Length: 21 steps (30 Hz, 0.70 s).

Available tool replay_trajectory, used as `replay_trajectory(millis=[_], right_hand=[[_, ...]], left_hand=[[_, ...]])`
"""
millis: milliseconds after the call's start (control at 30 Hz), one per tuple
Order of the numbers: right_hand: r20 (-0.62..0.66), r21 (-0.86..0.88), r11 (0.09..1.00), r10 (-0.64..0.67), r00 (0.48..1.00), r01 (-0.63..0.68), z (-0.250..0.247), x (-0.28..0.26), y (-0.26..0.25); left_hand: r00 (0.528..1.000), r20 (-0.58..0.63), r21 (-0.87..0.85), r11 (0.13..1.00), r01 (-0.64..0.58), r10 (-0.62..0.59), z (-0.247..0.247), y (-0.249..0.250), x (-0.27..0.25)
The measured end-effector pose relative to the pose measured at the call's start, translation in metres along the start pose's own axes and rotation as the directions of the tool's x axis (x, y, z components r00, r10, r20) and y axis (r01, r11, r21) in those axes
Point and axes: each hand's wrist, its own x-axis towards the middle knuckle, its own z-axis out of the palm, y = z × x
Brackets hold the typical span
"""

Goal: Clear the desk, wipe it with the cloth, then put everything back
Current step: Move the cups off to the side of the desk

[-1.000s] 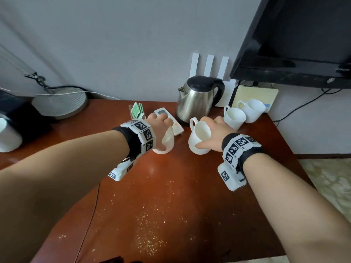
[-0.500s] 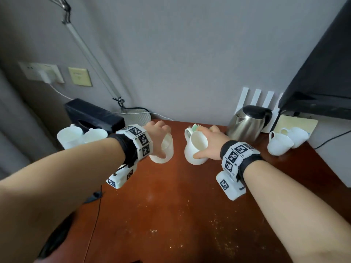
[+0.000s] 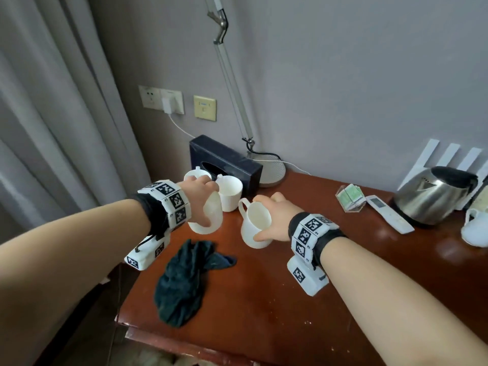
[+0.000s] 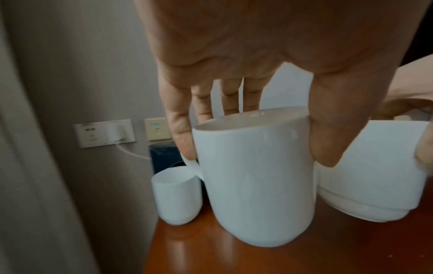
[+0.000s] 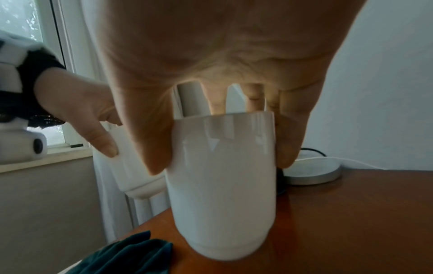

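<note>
L hand (image 3: 200, 202) grips a white mug (image 3: 208, 216) from above, fingers + thumb round the rim, mug tilted, just clear of the desk (image 3: 277, 299). R hand (image 3: 272, 219) holds a 2nd mug (image 3: 255, 226) the same way, handle facing L; its base is low over the wood, contact can't be confirmed.

Target looks to be the L-rear corner, where 2 mugs (image 3: 229, 192) already stand in front of the black tissue box (image 3: 227, 165).

Cloth (image 3: 184, 281) lies crumpled near the front-L desk edge, just below the L hand. Kettle (image 3: 433, 198), remote (image 3: 388, 213), tea-sachet holder (image 3: 350, 198) + another cup (image 3: 475, 229) are at R, not yet cleared.

Judgement, doing it well: level each mug before lowering, set L one first beside the parked pair w/o knocking them, keep both off the cloth, release only once base sits flat.
</note>
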Motion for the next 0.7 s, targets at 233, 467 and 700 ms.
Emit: replay_trajectory(millis=[233,467,700], right_hand=[[-0.008,-0.012,1.000,-0.024,1.000,0.024,0.029,0.033,-0.038],[-0.011,-0.003,1.000,0.017,1.000,-0.017,0.048,0.068,-0.048],[0.013,-0.003,0.999,0.048,0.999,-0.048,0.054,0.089,-0.046]], left_hand=[[0.994,0.028,-0.056,0.993,0.105,-0.103,0.031,-0.050,0.006],[0.993,0.098,-0.072,0.994,0.078,-0.071,0.057,-0.055,0.039],[0.990,0.139,-0.070,0.997,0.031,-0.021,0.065,-0.051,0.066]])
